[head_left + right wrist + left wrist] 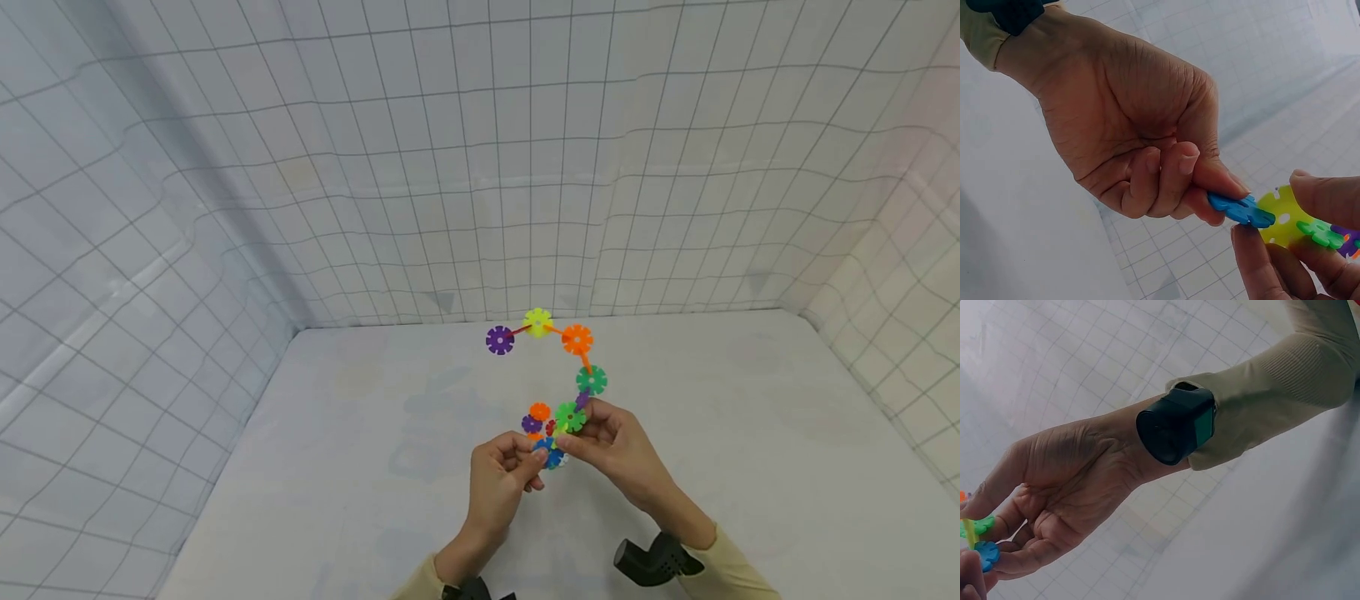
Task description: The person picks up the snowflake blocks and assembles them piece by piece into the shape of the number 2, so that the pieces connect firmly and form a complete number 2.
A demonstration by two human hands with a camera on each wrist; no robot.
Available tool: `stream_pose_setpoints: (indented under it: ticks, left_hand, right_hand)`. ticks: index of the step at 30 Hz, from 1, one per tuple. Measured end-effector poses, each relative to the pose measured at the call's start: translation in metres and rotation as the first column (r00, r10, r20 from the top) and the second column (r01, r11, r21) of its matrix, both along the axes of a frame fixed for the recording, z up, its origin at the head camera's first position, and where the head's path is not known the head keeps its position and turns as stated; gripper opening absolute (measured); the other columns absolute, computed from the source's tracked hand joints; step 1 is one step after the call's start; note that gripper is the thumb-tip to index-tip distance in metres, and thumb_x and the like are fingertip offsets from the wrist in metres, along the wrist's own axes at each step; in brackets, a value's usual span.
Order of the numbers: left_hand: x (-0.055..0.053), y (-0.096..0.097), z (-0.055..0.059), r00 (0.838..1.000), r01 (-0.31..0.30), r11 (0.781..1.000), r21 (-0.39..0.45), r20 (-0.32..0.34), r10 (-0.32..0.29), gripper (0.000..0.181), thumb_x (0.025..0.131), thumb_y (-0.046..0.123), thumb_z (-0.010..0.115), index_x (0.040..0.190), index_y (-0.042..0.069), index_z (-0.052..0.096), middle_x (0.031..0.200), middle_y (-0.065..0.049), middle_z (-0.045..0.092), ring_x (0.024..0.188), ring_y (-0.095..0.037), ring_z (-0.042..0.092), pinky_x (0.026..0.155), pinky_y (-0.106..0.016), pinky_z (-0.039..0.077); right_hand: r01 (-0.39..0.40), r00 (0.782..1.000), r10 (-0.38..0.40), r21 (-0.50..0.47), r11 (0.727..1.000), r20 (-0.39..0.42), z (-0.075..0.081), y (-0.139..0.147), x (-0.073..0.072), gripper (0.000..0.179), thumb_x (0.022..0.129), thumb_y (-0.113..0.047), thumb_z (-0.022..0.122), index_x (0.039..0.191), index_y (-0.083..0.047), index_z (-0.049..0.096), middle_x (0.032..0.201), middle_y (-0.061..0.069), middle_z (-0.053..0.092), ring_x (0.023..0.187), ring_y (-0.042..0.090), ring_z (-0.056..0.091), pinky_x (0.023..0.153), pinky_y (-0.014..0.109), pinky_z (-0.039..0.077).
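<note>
The left hand pinches a blue disc between thumb and fingers, probably to steady its notched rim against the yellow disc. Right of it, the right hand grips that yellow disc, likely bracing the joint; the linked disc chain curves away above the worktop.

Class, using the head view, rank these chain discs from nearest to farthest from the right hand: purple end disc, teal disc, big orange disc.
From the right hand:
1. Teal disc: just above the hand.
2. Big orange disc: farther up, slightly left of the teal disc.
3. Purple end disc: farthest, up and well left.
</note>
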State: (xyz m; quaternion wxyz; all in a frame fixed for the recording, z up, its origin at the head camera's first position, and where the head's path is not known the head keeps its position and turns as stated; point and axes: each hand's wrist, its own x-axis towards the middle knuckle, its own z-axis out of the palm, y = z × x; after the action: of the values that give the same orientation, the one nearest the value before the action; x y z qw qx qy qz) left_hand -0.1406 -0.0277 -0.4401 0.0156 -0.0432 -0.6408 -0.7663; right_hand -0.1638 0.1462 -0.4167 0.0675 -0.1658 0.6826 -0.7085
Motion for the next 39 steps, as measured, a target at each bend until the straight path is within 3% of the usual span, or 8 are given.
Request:
stream_pose_setpoints:
  ticks: [3,6,10,17,23,26,32,39]
  left_hand:
    - [0.002,0.003,-0.002,1.000,-0.020,0.999,0.029,-0.006,0.020,0.015,0.083,-0.001,0.069,0.081,-0.012,0.059,0.060,-0.005,0.057,0.044,-0.010,0.053,0.047,-0.020,0.046]
    - [0.003,0.005,-0.005,0.997,-0.037,0.999,0.018,-0.061,0.038,0.014,0.083,-0.002,0.069,0.080,-0.011,0.059,0.059,-0.009,0.057,0.044,-0.010,0.053,0.047,-0.021,0.047]
    - [0.002,0.005,-0.006,0.991,-0.028,0.999,-0.019,-0.128,0.026,0.012,0.084,0.000,0.069,0.080,-0.008,0.060,0.061,-0.015,0.060,0.045,-0.012,0.056,0.049,-0.024,0.051]
    - [-0.003,0.001,-0.003,0.988,0.136,0.991,-0.010,-0.068,-0.137,0.019,0.087,0.006,0.068,0.089,-0.012,0.061,0.073,-0.027,0.065,0.057,-0.016,0.066,0.059,-0.035,0.056]
    - [-0.006,-0.005,-0.001,0.972,0.217,0.972,-0.091,-0.069,-0.224,0.016,0.086,0.004,0.069,0.088,-0.010,0.062,0.076,-0.022,0.067,0.062,-0.022,0.068,0.061,-0.035,0.056]
    - [-0.006,-0.007,0.000,0.969,0.232,0.968,-0.094,-0.059,-0.239,0.017,0.086,0.004,0.069,0.091,-0.010,0.061,0.078,-0.021,0.067,0.063,-0.023,0.068,0.062,-0.036,0.056]
    - [-0.007,-0.006,0.000,0.974,0.227,0.973,0.038,0.013,-0.228,0.023,0.088,0.004,0.067,0.102,-0.012,0.058,0.087,-0.023,0.067,0.070,-0.022,0.070,0.066,-0.039,0.056]
    - [-0.007,-0.005,-0.001,0.974,0.225,0.973,0.049,0.018,-0.226,0.022,0.087,0.003,0.067,0.097,-0.013,0.056,0.092,-0.034,0.064,0.071,-0.022,0.070,0.066,-0.037,0.056]
  right_hand:
    - [0.007,1.000,-0.007,0.002,1.000,-0.005,-0.001,0.000,0.000,0.024,0.085,-0.005,0.071,0.093,0.009,0.053,0.084,0.012,0.065,0.071,0.017,0.062,0.068,0.027,0.053]
    - [0.001,1.000,-0.001,0.003,1.000,-0.006,-0.001,0.000,-0.001,0.023,0.085,-0.005,0.071,0.090,0.007,0.053,0.080,0.011,0.063,0.067,0.014,0.057,0.063,0.025,0.051]
    - [-0.006,1.000,0.006,-0.003,1.000,-0.013,-0.001,0.001,-0.003,0.022,0.086,-0.005,0.069,0.092,0.009,0.053,0.082,0.011,0.063,0.070,0.015,0.058,0.067,0.026,0.052]
    - [0.041,0.999,-0.040,0.025,0.999,-0.017,0.001,0.003,-0.005,0.022,0.087,-0.004,0.068,0.090,0.009,0.051,0.083,0.010,0.063,0.073,0.017,0.060,0.070,0.027,0.052]
    - [0.065,0.998,-0.065,0.055,0.996,-0.013,0.003,0.011,-0.008,0.023,0.089,-0.009,0.067,0.091,0.006,0.049,0.086,0.016,0.066,0.079,0.030,0.066,0.078,0.031,0.053]
    - [0.084,0.996,-0.083,0.047,0.995,-0.015,0.003,0.016,-0.010,0.022,0.090,-0.009,0.066,0.092,0.005,0.049,0.087,0.018,0.067,0.082,0.035,0.067,0.081,0.032,0.052]
    - [0.078,0.997,-0.078,0.022,0.997,-0.011,0.003,0.015,-0.010,0.022,0.090,-0.008,0.066,0.093,0.006,0.049,0.090,0.018,0.066,0.084,0.031,0.067,0.081,0.032,0.052]
    - [0.080,0.997,-0.080,0.004,0.997,0.005,0.003,0.010,-0.006,0.026,0.088,-0.007,0.067,0.100,0.009,0.052,0.090,0.014,0.066,0.082,0.020,0.065,0.079,0.031,0.053]
